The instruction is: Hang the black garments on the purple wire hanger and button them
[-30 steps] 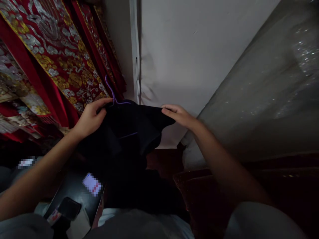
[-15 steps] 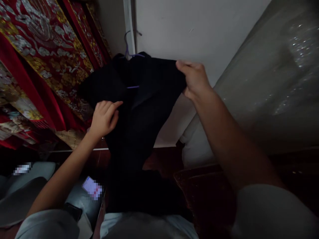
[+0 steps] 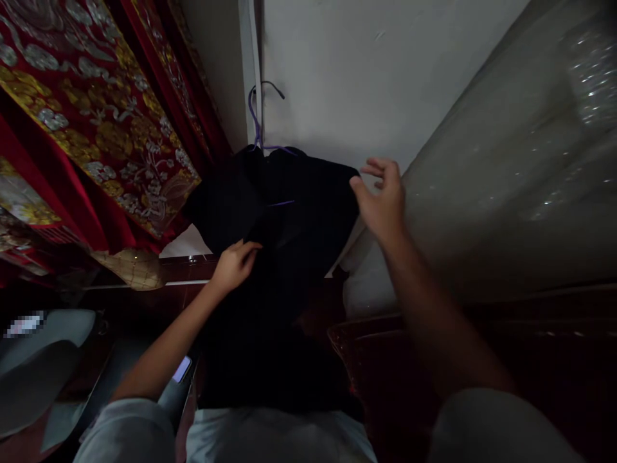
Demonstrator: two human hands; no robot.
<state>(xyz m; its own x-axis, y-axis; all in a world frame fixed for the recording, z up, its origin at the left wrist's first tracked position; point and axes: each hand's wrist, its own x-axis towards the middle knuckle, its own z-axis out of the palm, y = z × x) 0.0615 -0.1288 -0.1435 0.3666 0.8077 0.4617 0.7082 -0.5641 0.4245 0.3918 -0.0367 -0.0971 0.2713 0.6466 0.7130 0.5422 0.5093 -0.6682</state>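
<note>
A black short-sleeved shirt (image 3: 308, 225) hangs on a purple hanger (image 3: 255, 122), in front of a pale wall. My left hand (image 3: 234, 265) is closed at the shirt's front, thumb and forefinger pinched on its edge at chest height. Beside the shirt's sleeve on the right is my right hand (image 3: 384, 196), its fingers apart and the thumb close to the sleeve end. Whether that thumb still touches the cloth is hard to tell. The lower part of the shirt blends into the dark around it.
Red cloth with gold and silver embroidery (image 3: 110, 128) hangs at the left. A large plastic-wrapped bundle (image 3: 482, 193) leans at the right. Lower left, a lit phone (image 3: 182, 369) lies near a grey-green seat (image 3: 72, 334). Dark red furniture (image 3: 395, 379) stands at lower right.
My right hand has let go of the sleeve and its fingers have spread. The shirt and hanger sit lower in view, and my left hand appears further right and down.
</note>
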